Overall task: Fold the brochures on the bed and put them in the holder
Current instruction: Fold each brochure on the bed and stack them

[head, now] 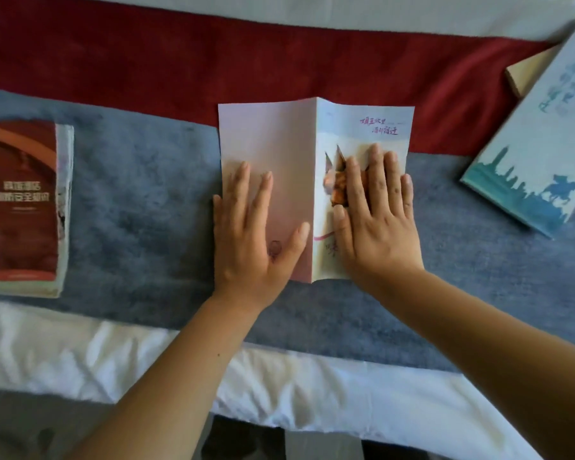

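Observation:
A pale pink and white brochure [279, 137] lies in the middle of the bed, with a raised crease running down its centre. My left hand [256, 234] presses flat on its pink left panel, fingers spread. On the white right panel, over an orange picture, my right hand [375, 214] lies flat too. A stack of folded brochures with a red cover [22, 200] rests at the left. At the right lies a white and teal holder [538, 137], tilted, with a tan piece [528, 71] tucked under its far end.
The brochures rest on a grey-blue and dark red bed runner [146, 194] across white bedding [80, 353]. The bed's near edge runs along the bottom, with dark floor below it.

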A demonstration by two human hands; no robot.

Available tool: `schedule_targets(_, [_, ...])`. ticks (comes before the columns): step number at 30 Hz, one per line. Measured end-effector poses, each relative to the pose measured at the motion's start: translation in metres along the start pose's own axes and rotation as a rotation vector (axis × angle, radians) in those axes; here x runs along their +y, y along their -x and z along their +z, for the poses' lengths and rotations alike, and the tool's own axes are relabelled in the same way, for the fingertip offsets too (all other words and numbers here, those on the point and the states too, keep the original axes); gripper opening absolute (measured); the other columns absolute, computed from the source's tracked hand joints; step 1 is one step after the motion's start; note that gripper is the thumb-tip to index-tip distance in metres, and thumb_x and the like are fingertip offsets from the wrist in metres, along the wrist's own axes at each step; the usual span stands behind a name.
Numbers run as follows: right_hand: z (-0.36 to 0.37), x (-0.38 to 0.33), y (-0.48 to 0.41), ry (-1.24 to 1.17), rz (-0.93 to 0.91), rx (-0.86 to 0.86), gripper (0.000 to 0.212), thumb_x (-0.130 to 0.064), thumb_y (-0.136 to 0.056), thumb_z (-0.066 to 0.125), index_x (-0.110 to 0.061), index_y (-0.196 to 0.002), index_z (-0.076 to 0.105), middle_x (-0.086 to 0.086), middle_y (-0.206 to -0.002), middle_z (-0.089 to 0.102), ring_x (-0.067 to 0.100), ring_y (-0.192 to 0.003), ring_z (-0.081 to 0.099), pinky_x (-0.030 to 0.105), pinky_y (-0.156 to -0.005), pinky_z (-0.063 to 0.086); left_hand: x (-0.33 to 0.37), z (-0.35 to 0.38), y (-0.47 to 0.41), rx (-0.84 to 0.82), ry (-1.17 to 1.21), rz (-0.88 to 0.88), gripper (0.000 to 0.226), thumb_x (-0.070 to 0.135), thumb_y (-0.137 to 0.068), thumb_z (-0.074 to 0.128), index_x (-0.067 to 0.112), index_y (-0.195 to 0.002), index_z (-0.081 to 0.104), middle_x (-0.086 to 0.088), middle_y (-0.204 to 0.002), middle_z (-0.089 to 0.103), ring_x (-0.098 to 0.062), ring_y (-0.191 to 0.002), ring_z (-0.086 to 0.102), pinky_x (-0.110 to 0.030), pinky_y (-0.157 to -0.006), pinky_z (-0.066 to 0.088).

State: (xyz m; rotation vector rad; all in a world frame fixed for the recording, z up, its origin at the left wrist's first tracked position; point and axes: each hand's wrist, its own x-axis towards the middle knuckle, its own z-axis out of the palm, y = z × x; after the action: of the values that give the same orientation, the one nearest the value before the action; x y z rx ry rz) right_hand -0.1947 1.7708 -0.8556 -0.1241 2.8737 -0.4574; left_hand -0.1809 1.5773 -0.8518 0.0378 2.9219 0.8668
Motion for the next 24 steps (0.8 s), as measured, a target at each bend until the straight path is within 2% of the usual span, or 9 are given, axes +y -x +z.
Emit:
schedule_targets(4, [0.002,-0.029,-0.01,-0.064,-0.061,-0.061,0.067,-0.045,-0.107,0.012,-0.016,-0.166,0.0,0.015,-0.172,-0.011,0.029,-0.159,-0.015,0.044,-0.129,-0.009,0.008,-0.018,-0.001,-0.025,0.231,-0.102,0.086,0.066,-0.091,0.052,0.017,-0.16,0.032,-0.004,-0.169,0.025,-0.013,-0.158,0.015,-0.049,-0.13,0.008])
schedule_targets(7, [0.004,-0.05,-0.016,-0.105,-0.135,-0.128,0.069,-0.037,-0.109,0.026,-0.022,-0.164,-0.013,0.006,-0.17,-0.026,0.02,-0.155,-0.029,0.037,-0.125,-0.018,0.01,-0.041,-0.006,-0.067,0.389,-0.194,0.088,0.068,-0.086,0.062,0.021,-0.156,0.038,0.005,-0.163,0.038,-0.009,-0.152,0.031,-0.051,-0.124,0.028])
schedule_targets(9, [0.004,-0.064,-0.02,-0.119,-0.175,-0.146,0.073,-0.033,-0.109,0.032,-0.024,-0.162,-0.019,0.001,-0.167,-0.03,0.017,-0.153,-0.032,0.034,-0.123,-0.021,0.009,-0.06,-0.01,-0.104,0.411,-0.194,0.078,0.06,-0.086,0.067,0.024,-0.151,0.046,0.009,-0.156,0.047,-0.007,-0.144,0.043,-0.049,-0.121,0.036])
schedule_targets(12, [0.003,-0.087,-0.026,-0.149,-0.188,-0.115,0.066,-0.041,-0.11,0.02,-0.021,-0.164,-0.013,0.001,-0.171,-0.024,0.018,-0.156,-0.027,0.038,-0.126,-0.014,0.002,-0.093,-0.015,-0.116,0.484,-0.145,0.054,0.035,-0.096,0.057,0.02,-0.148,0.053,0.006,-0.141,0.064,-0.012,-0.128,0.061,-0.046,-0.11,0.049])
schedule_targets(14, [0.004,-0.103,-0.031,-0.184,-0.202,-0.095,0.066,-0.052,-0.109,0.013,-0.026,-0.163,-0.013,-0.001,-0.172,-0.018,0.019,-0.157,-0.022,0.041,-0.128,-0.009,-0.008,-0.115,-0.016,-0.051,0.386,-0.122,0.052,0.019,-0.101,0.05,0.016,-0.152,0.048,-0.002,-0.141,0.064,-0.019,-0.124,0.065,-0.045,-0.104,0.053])
schedule_targets(16, [0.007,-0.117,-0.034,-0.156,-0.251,-0.096,0.067,-0.056,-0.108,0.016,-0.031,-0.163,-0.013,-0.001,-0.173,-0.013,0.021,-0.159,-0.017,0.041,-0.128,-0.006,-0.022,-0.131,-0.013,0.04,0.284,-0.177,0.054,0.009,-0.102,0.049,0.014,-0.155,0.043,-0.004,-0.146,0.06,-0.023,-0.128,0.062,-0.045,-0.105,0.052])
schedule_targets(18, [0.015,-0.131,-0.038,-0.103,-0.273,-0.123,0.067,-0.052,-0.109,0.023,-0.03,-0.165,-0.008,0.0,-0.174,-0.008,0.021,-0.159,-0.014,0.044,-0.129,-0.004,-0.037,-0.141,-0.012,0.098,0.178,-0.257,0.06,0.007,-0.1,0.055,0.015,-0.157,0.04,-0.004,-0.146,0.06,-0.023,-0.13,0.061,-0.041,-0.106,0.052])
schedule_targets(21, [0.029,-0.15,-0.042,0.03,-0.259,-0.144,0.067,-0.05,-0.106,0.023,-0.025,-0.167,0.007,0.006,-0.174,0.0,0.028,-0.16,-0.006,0.053,-0.128,-0.001,-0.065,-0.142,-0.011,0.034,-0.127,-0.286,0.084,0.016,-0.094,0.069,0.015,-0.163,0.021,-0.008,-0.149,0.055,-0.029,-0.127,0.06,-0.04,-0.094,0.052])
schedule_targets(24, [0.039,-0.162,-0.045,0.107,-0.241,-0.134,0.069,-0.054,-0.105,0.018,-0.024,-0.167,0.01,0.011,-0.174,-0.001,0.032,-0.16,-0.008,0.053,-0.128,-0.006,-0.093,-0.127,-0.011,-0.059,-0.297,-0.248,0.084,0.025,-0.098,0.065,0.014,-0.164,0.016,-0.013,-0.167,0.027,-0.032,-0.148,0.037,-0.042,-0.116,0.037])
